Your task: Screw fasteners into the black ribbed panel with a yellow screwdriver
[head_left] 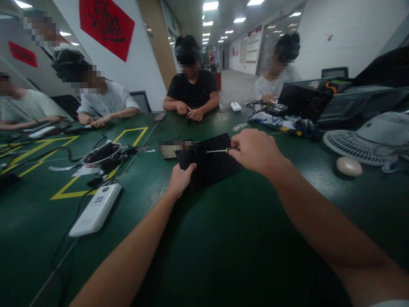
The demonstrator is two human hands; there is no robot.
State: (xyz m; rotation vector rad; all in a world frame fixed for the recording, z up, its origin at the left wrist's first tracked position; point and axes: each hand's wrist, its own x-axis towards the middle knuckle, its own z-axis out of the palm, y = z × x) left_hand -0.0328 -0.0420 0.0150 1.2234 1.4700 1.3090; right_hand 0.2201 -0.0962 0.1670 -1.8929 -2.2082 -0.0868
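A flat black rectangular panel (207,164), its kind unclear, is tilted above the green table in front of me. My left hand (181,179) grips its left edge, thumb on top and the other fingers hidden beneath. In my right hand (254,149) is a screwdriver (220,151) with a thin metal shaft and a dark handle with some yellow. The shaft points left across the panel's face; whether its tip touches the surface I cannot tell. Just behind the panel's left corner lies a small, partly blurred box-like item (169,150).
A white power bank (96,211) marked 22 and tangled black cables (105,155) lie left. To the right are a white fan (361,136), a pale rounded object (349,166) and a grey computer case (348,104). Several people sit around the green table (204,256).
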